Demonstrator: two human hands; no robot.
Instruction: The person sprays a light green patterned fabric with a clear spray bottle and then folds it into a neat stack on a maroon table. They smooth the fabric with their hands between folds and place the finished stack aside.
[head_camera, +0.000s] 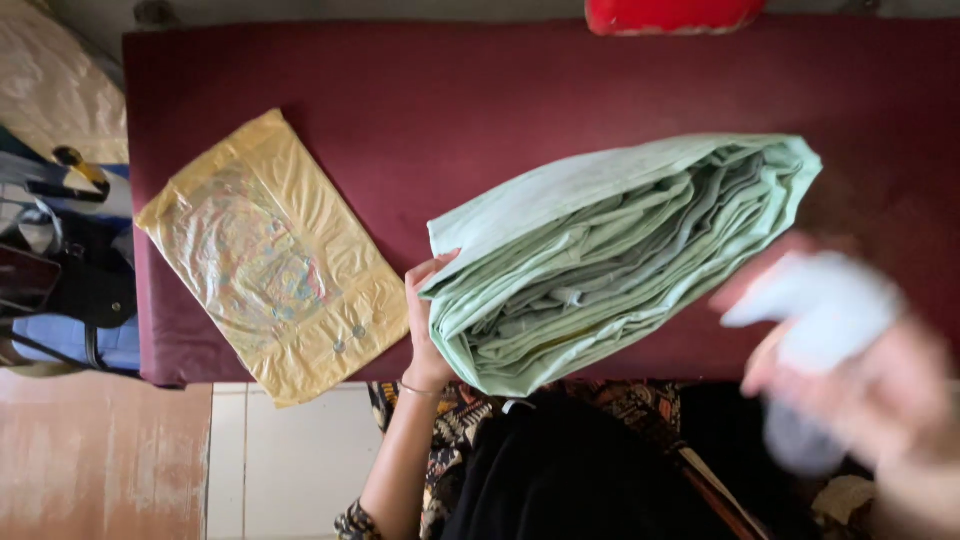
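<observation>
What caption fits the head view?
Left hand grips a folded pale green sheet over a maroon mattress; blurred right hand holds something white, yellow plastic bag alongside.

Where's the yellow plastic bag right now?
In the head view, the yellow plastic bag lies flat on the maroon surface, left of the folded green cloth.

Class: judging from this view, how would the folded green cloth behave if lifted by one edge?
The folded green cloth would probably flop: its many loose layers already sag. It may slide apart, since only the left hand grips one end.
</observation>
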